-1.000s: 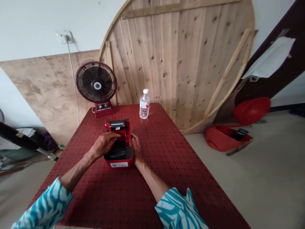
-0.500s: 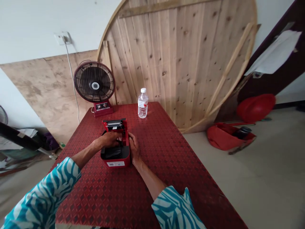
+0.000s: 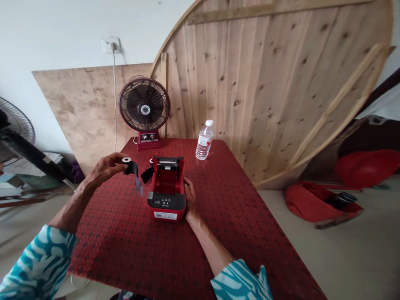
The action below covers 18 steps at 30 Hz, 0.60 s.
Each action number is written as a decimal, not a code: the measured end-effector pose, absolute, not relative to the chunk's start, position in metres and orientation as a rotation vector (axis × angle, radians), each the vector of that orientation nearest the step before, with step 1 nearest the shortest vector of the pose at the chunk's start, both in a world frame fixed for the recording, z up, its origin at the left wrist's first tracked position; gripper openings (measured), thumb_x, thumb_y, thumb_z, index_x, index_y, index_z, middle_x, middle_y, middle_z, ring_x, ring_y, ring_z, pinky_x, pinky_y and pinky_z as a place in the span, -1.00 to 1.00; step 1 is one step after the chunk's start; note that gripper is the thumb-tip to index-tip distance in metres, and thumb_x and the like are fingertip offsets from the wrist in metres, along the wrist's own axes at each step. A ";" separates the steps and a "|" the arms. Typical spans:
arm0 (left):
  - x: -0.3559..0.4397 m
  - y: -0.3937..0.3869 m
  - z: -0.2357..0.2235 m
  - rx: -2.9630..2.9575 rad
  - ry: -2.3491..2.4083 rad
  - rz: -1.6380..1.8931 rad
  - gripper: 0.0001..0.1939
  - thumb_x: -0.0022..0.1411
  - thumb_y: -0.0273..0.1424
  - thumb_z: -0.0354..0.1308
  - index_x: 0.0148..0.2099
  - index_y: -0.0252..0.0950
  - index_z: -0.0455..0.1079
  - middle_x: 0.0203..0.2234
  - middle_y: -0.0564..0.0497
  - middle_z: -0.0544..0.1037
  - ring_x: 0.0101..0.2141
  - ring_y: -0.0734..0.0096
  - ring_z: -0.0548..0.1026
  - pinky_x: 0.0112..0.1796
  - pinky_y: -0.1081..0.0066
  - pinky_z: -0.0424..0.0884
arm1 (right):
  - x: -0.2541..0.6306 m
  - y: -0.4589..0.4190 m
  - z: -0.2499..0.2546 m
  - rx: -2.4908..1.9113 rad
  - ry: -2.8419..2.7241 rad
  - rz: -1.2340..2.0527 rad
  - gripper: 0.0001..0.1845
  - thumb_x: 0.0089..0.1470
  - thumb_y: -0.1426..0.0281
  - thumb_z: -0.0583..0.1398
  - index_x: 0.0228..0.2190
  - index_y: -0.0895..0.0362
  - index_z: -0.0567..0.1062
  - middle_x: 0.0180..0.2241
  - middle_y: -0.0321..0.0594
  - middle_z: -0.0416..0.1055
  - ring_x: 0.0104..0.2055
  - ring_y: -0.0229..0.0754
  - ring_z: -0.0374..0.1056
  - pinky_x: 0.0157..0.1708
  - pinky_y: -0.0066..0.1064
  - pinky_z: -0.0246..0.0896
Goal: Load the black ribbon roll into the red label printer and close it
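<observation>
A red and black label printer (image 3: 166, 210) stands on the table with its lid raised and its inner bay in view. My right hand (image 3: 190, 196) grips the printer's right side, its fingers partly hidden behind the casing. Out to the left of the printer, my left hand (image 3: 110, 166) pinches a small black roll (image 3: 126, 166) with a white core. From that roll a loose dark strip hangs down. Behind the printer's left edge, a second roll (image 3: 151, 161) is mostly hidden, and a black strip (image 3: 146, 175) sticks out beside it.
A red table fan (image 3: 145, 109) and a clear water bottle (image 3: 204, 141) stand at the back of the patterned red table (image 3: 218, 216). A large round wooden panel (image 3: 265, 91) leans on the wall. Red bags (image 3: 308, 204) lie on the floor at right.
My left hand has come out of the printer and moved left, now with the black roll in it. My right hand stays on the printer's side. The view has turned left.
</observation>
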<state>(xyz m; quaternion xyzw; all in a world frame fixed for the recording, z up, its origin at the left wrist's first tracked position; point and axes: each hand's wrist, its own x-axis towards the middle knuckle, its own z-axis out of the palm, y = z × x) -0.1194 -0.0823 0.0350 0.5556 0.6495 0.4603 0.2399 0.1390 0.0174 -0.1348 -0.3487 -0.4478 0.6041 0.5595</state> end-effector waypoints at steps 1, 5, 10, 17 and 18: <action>-0.130 -0.082 0.025 1.442 1.773 1.326 -0.60 -0.09 -0.25 0.32 -0.18 -0.30 0.42 -0.39 -0.01 0.58 -0.40 0.31 0.53 -0.28 0.30 0.46 | 0.139 0.017 -0.135 -0.831 -1.054 1.425 -0.53 0.03 0.12 0.12 -0.07 0.07 0.46 -0.07 -0.18 0.48 -0.05 -0.06 0.37 -0.10 -0.23 0.25; -0.146 -0.069 -0.029 1.342 1.811 1.321 -0.58 -0.18 -0.20 0.33 -0.27 -0.29 0.36 -0.40 0.00 0.57 -0.34 0.28 0.54 -0.23 0.27 0.45 | 0.140 0.018 -0.134 -0.862 -1.067 1.403 -0.52 0.02 0.11 0.13 -0.08 0.09 0.46 -0.05 -0.16 0.48 -0.02 -0.05 0.36 -0.06 -0.23 0.22; -0.136 -0.056 -0.069 1.369 1.855 1.197 -0.55 -0.19 -0.10 0.32 -0.31 -0.30 0.36 -0.42 -0.01 0.59 -0.35 0.25 0.54 -0.26 0.26 0.46 | 0.143 0.016 -0.131 -0.911 -1.057 1.397 -0.51 -0.02 0.10 0.14 -0.09 0.10 0.46 -0.04 -0.15 0.48 -0.01 -0.03 0.35 -0.05 -0.21 0.23; -0.146 -0.035 -0.056 1.495 1.948 1.058 -0.35 -0.01 0.07 0.14 -0.03 -0.33 0.39 -0.10 -0.16 0.56 -0.09 0.13 0.51 -0.11 0.28 0.43 | 0.143 0.014 -0.126 -0.915 -1.058 1.402 -0.54 -0.02 0.12 0.14 -0.11 0.09 0.46 -0.04 -0.15 0.47 0.01 -0.03 0.34 -0.05 -0.21 0.23; -0.147 -0.025 -0.054 1.522 1.962 1.044 -0.36 0.03 0.06 0.11 -0.01 -0.33 0.39 -0.07 -0.16 0.55 -0.07 0.12 0.49 -0.09 0.29 0.41 | 0.143 0.014 -0.126 -0.912 -1.067 1.398 -0.54 -0.01 0.12 0.14 -0.11 0.09 0.46 -0.04 -0.15 0.47 0.01 -0.03 0.34 -0.04 -0.22 0.22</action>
